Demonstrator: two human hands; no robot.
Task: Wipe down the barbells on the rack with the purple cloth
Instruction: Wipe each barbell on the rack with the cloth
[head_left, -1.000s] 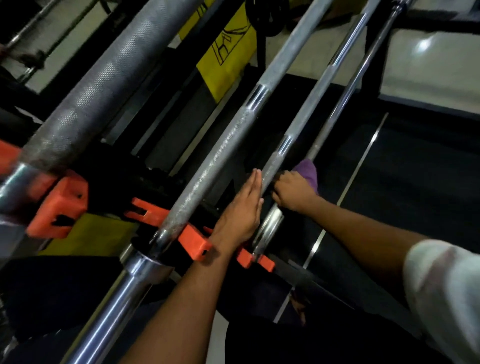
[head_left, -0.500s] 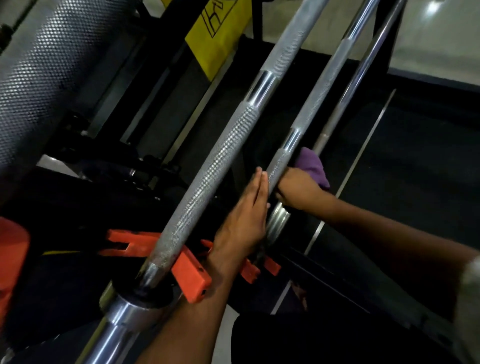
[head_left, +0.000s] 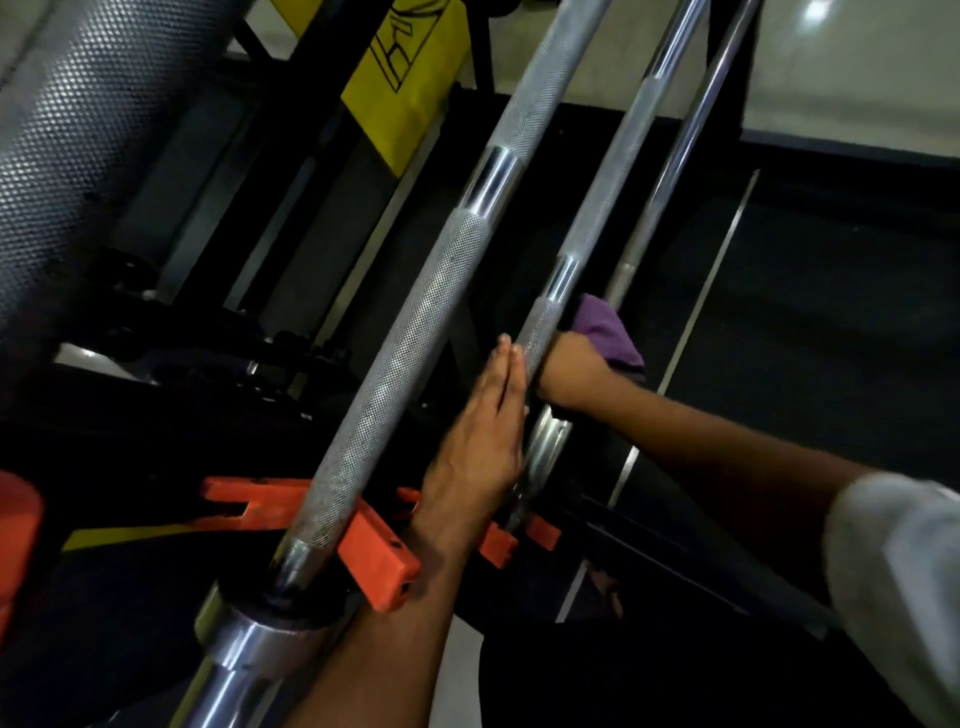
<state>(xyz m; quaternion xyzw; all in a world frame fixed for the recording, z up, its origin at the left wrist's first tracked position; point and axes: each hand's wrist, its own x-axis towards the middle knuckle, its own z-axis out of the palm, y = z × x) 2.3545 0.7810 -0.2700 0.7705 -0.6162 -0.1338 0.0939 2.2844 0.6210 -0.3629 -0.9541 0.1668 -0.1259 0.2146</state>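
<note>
Right hand (head_left: 569, 371): fingers curled round the purple cloth (head_left: 605, 327), bunched at its 1 o'clock, against the thin barbell (head_left: 670, 171).
Left hand (head_left: 480, 441): fingers straight and pressed together, flat along the middle barbell (head_left: 587, 244), at 9 o'clock of the right hand.
Near barbell (head_left: 410, 332): knurled, at 9 o'clock of the left hand, seated on an orange rack hook (head_left: 374, 551).
Yellow panel (head_left: 410, 78): 12 o'clock, behind the bars.

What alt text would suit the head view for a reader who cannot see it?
A person's right hand grips a purple cloth beside a knurled steel barbell, third from the left on the rack, while the flat left hand rests against that bar. Steel barbells slant across on orange rack hooks, above dark flooring.
</note>
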